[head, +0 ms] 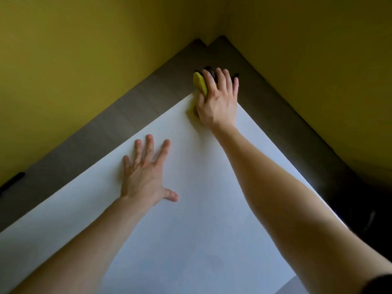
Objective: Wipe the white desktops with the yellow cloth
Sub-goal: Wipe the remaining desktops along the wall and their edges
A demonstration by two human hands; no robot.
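A white desktop (191,209) fills the lower middle of the head view, its far corner pointing away from me. My right hand (218,100) lies flat over that far corner with fingers straight, pressing the yellow cloth (200,83) down; the cloth shows only along the hand's left side and sticks out past the desk edge. My left hand (146,172) rests flat on the desktop nearer to me, fingers spread, holding nothing.
A grey-brown ledge (127,115) runs along both far sides of the desk, under yellow walls (84,49) that meet in a corner. A dark object (12,181) lies at the left edge on the ledge. The far right beside the desk is dark shadow.
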